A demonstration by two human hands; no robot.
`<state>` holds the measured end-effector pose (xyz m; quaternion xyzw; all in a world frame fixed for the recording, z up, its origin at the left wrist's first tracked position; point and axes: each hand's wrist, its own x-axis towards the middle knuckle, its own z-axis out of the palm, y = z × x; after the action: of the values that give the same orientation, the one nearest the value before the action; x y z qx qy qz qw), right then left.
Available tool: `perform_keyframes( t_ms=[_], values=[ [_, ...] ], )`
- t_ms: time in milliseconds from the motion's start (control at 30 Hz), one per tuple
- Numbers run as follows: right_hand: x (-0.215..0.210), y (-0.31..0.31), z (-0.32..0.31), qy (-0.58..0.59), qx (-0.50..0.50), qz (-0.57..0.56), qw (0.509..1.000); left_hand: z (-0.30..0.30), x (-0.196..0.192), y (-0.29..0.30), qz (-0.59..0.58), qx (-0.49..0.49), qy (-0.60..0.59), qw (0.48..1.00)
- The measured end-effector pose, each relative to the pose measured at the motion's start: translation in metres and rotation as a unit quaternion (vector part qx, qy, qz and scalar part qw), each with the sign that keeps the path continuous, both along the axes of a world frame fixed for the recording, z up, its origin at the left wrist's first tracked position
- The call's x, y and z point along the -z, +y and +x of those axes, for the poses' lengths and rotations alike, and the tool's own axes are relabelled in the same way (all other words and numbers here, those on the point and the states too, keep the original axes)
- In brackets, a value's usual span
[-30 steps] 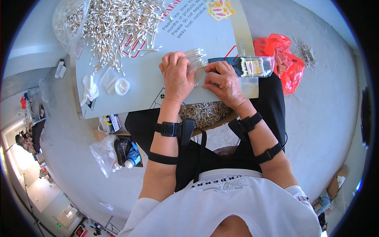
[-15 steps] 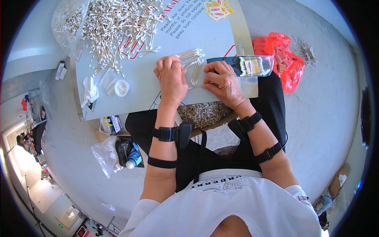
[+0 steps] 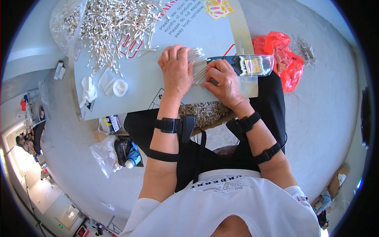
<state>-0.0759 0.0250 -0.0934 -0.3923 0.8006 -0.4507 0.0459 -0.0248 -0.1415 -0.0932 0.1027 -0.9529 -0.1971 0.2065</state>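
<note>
My left hand (image 3: 176, 72) curls, palm down, over the near end of a small bundle of cotton swabs (image 3: 195, 53); its fingertips are hidden. Close beside it, the bent fingers of my right hand (image 3: 222, 81) are closed on a slanting group of cotton swabs (image 3: 200, 75). A dark spot shows near my right thumb, too small to make out. Right of that hand lies a clear packet of cotton swabs (image 3: 257, 65) with a yellow label, its swabs in a neat row. A big loose heap of cotton swabs (image 3: 114, 27) covers the far left of the board.
The grey printed board (image 3: 134, 100) reaches over my lap. On it are a small round white tub (image 3: 120, 87), a crumpled white tissue (image 3: 89, 91) and yellow labels (image 3: 218, 8). A red plastic bag (image 3: 290, 73) is on the right; a box of swabs (image 3: 205, 112) sits below the board edge.
The swabs between my hands have gone from nearly upright to slanting toward my right hand. My left hand has shifted slightly right and its fingers reach farther over the bundle.
</note>
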Motion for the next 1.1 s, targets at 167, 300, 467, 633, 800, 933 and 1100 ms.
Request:
perform_keyframes(
  t_ms=[167, 300, 467, 633, 800, 933, 1100],
  values=[
    [0.002, 0.003, 0.003, 0.001, 0.053, -0.030, 0.998, 0.009, 0.000, 0.011, 0.017, 0.063, -0.049, 0.997],
    [0.002, -0.003, 0.008, -0.075, 0.128, -0.126, 0.981, 0.022, 0.010, 0.013, 0.162, 0.009, 0.069, 0.984],
    [0.014, -0.030, 0.006, -0.200, 0.154, -0.265, 0.931, 0.016, 0.020, 0.026, 0.389, -0.073, 0.174, 0.902],
    [0.021, -0.034, 0.007, -0.237, 0.166, -0.296, 0.910, -0.002, 0.018, 0.043, 0.482, -0.057, 0.190, 0.854],
    [0.016, -0.028, 0.006, -0.293, 0.171, -0.311, 0.888, -0.007, 0.017, 0.042, 0.569, -0.045, 0.254, 0.781],
    [0.022, -0.021, -0.018, -0.212, 0.161, -0.283, 0.922, 0.000, 0.016, 0.034, 0.566, -0.066, 0.283, 0.771],
    [0.014, -0.028, -0.034, -0.226, 0.079, -0.199, 0.950, 0.001, 0.015, 0.049, 0.573, -0.073, 0.275, 0.768]
  ],
)
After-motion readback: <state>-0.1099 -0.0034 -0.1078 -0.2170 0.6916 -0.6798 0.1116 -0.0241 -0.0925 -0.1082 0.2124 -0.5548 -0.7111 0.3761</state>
